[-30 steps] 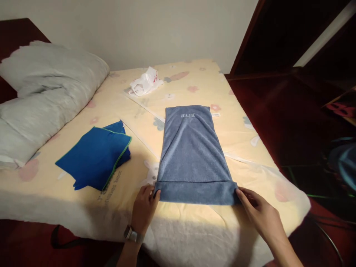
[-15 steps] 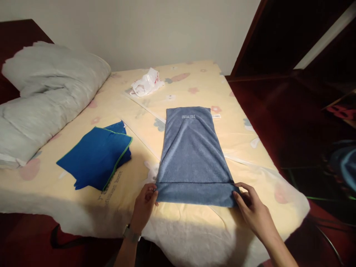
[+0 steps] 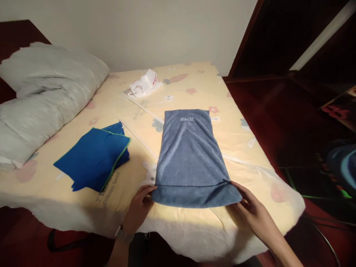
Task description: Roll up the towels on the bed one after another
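Observation:
A grey-blue towel (image 3: 191,155) with small white lettering near its far edge lies lengthwise on the bed. Its near end is turned over into a narrow flap. My left hand (image 3: 139,205) pinches the left corner of that flap, thumb hidden partly under the cloth. At the opposite corner my right hand (image 3: 250,205) grips the flap, fingers on top at the fold line and thumb at the near edge. The flap's near edge bows slightly and is creased close to my right hand. A white tag sticks out from the towel's far right side.
Blue cloths (image 3: 94,157) with green edging lie to the left on the patterned bed sheet (image 3: 189,81). Farther back sits a crumpled white plastic bag (image 3: 146,84). A bunched grey quilt (image 3: 52,89) fills the left side. The bed's right edge drops to a dark red floor.
The flap's near edge has lifted and curved, with a new crease by my right hand. Both hands have shifted their hold at the corners. The view has moved slightly.

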`<state>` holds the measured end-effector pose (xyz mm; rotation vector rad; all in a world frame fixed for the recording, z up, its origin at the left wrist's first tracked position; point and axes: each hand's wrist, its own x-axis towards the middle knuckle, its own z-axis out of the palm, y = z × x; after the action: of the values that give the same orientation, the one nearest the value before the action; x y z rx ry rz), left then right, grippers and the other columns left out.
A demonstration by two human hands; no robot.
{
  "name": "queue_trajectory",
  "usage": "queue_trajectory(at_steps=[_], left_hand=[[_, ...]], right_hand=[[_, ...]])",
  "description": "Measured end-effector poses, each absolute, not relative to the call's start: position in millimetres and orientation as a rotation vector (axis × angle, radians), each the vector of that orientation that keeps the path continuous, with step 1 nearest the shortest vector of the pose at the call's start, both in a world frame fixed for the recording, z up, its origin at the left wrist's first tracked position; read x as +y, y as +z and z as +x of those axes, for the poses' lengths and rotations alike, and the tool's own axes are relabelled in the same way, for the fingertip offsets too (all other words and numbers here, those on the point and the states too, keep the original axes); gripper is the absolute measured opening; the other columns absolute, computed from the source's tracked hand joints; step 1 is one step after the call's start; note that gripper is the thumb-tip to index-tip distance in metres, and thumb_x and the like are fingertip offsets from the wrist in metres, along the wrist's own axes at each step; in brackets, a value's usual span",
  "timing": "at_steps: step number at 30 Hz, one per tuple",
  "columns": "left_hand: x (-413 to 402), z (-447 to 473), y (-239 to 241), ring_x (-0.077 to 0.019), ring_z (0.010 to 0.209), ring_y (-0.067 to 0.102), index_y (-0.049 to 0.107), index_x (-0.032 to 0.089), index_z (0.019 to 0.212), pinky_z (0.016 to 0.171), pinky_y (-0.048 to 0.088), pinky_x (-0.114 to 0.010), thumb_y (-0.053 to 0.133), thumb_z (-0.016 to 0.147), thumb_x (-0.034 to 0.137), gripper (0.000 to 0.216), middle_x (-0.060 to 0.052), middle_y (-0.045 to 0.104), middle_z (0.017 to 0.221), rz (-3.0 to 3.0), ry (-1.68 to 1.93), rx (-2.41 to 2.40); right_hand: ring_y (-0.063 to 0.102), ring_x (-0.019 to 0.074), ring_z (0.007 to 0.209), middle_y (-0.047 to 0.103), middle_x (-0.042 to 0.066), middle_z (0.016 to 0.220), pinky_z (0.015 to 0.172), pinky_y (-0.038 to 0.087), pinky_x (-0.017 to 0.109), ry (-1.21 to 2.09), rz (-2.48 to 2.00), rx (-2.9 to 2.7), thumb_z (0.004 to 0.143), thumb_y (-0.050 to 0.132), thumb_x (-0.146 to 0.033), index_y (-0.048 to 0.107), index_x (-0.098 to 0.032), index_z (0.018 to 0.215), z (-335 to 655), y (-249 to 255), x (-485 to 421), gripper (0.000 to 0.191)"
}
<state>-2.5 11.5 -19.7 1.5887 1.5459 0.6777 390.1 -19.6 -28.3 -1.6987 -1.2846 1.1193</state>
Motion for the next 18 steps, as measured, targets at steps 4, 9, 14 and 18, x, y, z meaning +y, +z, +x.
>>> queue_trajectory(at_steps=[4,9,14,18], left_hand=[[13.4,5.8,-17.4,-0.0166,0.099,0.059,0.064,0.025,0.109,0.082,0.05,-0.028,0.049,0.087,0.023,0.026,-0.006,0.052,0.126,1.689,0.748,1.566],[13.7,12.4,-16.9,-0.0193,0.111,0.055,0.056,0.024,0.115,0.096,0.044,-0.032,0.046,0.093,0.033,0.025,-0.006,0.058,0.12,1.646,0.894,1.635],[11.3,10.0,-18.9,-0.0199,0.099,0.06,0.057,0.02,0.111,0.087,0.046,-0.03,0.047,0.093,0.042,0.03,-0.006,0.065,0.106,1.466,0.912,1.682],[8.6,10.0,-21.9,-0.021,0.094,0.06,0.059,0.022,0.111,0.083,0.047,-0.032,0.047,0.093,0.043,0.03,-0.005,0.065,0.101,1.614,0.778,1.781]], right_hand=[[0.058,0.0249,0.111,0.057,0.009,0.122,0.091,0.051,0.034,0.764,-1.793,-1.346,0.08,0.06,-0.047,0.067,-0.023,0.109,385.0,-34.1,-13.5,0.038],[0.058,0.0222,0.11,0.06,0.006,0.121,0.089,0.049,0.031,0.878,-1.758,-1.158,0.086,0.052,-0.05,0.061,-0.023,0.113,382.4,-32.0,-10.8,0.039],[0.061,0.0227,0.099,0.066,0.006,0.111,0.087,0.048,0.03,0.89,-1.858,-0.997,0.078,0.055,-0.061,0.062,-0.021,0.109,382.3,-21.4,-13.4,0.051],[0.062,0.0255,0.1,0.07,0.003,0.098,0.084,0.047,0.032,1.012,-2.065,-1.082,0.073,0.054,-0.068,0.066,-0.023,0.096,386.0,-18.5,-13.1,0.052]])
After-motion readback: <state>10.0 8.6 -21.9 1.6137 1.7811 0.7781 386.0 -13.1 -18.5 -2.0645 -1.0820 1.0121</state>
